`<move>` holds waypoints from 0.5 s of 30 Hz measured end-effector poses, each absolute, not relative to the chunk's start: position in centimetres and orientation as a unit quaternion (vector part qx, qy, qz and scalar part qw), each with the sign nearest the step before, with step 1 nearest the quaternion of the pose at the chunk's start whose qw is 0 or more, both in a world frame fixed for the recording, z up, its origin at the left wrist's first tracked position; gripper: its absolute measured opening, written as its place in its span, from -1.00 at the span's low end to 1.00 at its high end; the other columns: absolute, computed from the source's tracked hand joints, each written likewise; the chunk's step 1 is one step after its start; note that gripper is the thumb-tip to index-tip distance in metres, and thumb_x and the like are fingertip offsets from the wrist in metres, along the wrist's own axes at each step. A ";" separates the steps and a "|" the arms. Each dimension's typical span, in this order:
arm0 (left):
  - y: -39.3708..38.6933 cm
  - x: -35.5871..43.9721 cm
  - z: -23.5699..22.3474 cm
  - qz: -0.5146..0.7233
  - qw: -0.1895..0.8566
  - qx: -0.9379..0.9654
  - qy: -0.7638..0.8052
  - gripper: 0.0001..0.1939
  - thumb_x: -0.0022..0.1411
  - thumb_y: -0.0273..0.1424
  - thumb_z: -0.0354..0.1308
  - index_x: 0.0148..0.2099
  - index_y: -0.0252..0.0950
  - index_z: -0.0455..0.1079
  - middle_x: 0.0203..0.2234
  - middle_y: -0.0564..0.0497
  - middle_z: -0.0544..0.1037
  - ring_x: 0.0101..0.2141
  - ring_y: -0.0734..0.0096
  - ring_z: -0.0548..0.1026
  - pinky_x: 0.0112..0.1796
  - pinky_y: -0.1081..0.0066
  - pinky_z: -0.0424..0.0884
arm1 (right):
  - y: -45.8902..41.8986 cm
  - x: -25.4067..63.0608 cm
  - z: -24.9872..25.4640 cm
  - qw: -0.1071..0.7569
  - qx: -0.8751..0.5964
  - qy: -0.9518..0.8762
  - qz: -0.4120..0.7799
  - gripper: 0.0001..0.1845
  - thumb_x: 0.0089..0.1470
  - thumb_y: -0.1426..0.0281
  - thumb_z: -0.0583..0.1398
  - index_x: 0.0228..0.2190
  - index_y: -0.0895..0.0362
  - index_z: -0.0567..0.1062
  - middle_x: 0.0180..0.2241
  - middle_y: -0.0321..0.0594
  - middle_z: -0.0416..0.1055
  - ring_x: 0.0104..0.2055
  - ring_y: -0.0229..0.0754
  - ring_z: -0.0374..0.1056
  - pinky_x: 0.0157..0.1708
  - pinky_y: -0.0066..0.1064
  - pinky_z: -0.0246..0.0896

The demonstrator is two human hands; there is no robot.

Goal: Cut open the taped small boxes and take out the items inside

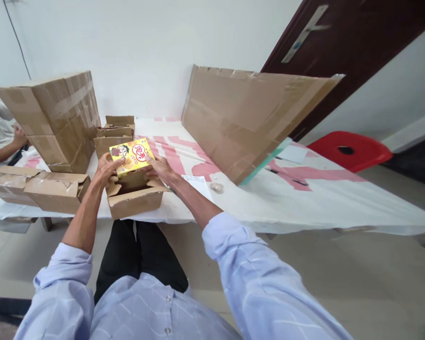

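A small yellow snack box (pixel 134 157) with red lettering and a cartoon figure is held up between my two hands. My left hand (pixel 107 168) grips its left end, thumb on the top face. On its right end my right hand (pixel 161 169) is closed, fingers partly hidden. Right below the yellow box stands an open cardboard carton (pixel 136 204), its flaps spread; the yellow box and my hands hide most of its inside. Behind it are more open cardboard cartons (pixel 115 133).
At left, smaller cartons (pixel 53 191) lie before a tall stack of boxes (pixel 62 118); a co-worker's arm (pixel 3 153) shows beyond. A large cardboard panel (pixel 248 113) leans upright on the white-covered table (pixel 326 208). A paper sheet (pixel 198 186) lies near my right arm. A red chair (pixel 354 151) stands at right.
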State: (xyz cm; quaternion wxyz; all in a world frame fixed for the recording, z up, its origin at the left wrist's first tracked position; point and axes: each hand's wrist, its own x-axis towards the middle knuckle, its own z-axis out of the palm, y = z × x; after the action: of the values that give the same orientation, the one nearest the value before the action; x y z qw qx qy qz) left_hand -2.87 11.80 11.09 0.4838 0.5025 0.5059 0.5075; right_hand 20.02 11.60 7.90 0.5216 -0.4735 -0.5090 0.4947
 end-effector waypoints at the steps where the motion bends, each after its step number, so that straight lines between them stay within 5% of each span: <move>1: 11.6 -3.1 11.6 0.508 0.483 0.507 0.502 -0.14 -0.15 -0.21 0.64 0.18 -0.32 0.43 -0.22 -0.14 0.72 -0.41 0.29 0.66 -0.50 0.47 0.48 | 11.5 20.2 8.2 0.526 -0.455 -0.523 0.493 -0.44 0.19 -0.02 0.38 0.00 0.15 0.62 -0.13 -0.08 0.70 -0.23 -0.11 0.60 -0.44 -0.44 0.52; 6: 10.7 -4.5 14.0 0.508 0.464 0.549 0.475 -0.29 -0.20 -0.16 0.62 0.00 -0.34 0.56 -0.20 -0.15 0.73 -0.32 0.23 0.68 -0.49 0.48 0.45 | 11.3 21.2 10.3 0.551 -0.365 -0.594 0.458 -0.17 -0.06 -0.20 0.45 0.07 0.09 0.62 -0.12 -0.14 0.67 -0.21 -0.08 0.57 -0.33 -0.34 0.55; 11: 8.8 -4.5 15.2 0.484 0.507 0.563 0.437 -0.35 -0.27 -0.25 0.65 -0.11 -0.36 0.55 -0.21 -0.16 0.73 -0.32 0.16 0.69 -0.45 0.39 0.56 | 11.3 22.7 11.7 0.572 -0.361 -0.608 0.417 -0.12 0.01 -0.32 0.36 0.12 0.04 0.61 -0.07 -0.16 0.64 -0.14 -0.09 0.56 -0.22 -0.28 0.58; 15: 6.5 -5.0 14.5 0.538 0.510 0.517 0.428 -0.44 -0.20 -0.25 0.63 -0.17 -0.33 0.51 -0.19 -0.15 0.73 -0.26 0.12 0.70 -0.40 0.33 0.63 | 10.7 25.6 9.2 0.553 -0.462 -0.604 0.340 -0.13 -0.04 -0.38 0.33 -0.03 0.07 0.68 -0.07 -0.10 0.65 -0.02 0.02 0.55 0.00 -0.10 0.58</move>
State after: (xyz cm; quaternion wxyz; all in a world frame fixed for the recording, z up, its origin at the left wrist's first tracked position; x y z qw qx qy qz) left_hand -4.97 6.54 14.51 0.5100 0.5171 0.4275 0.5383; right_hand 25.61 10.71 9.20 0.5534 -0.4622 -0.6040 0.3397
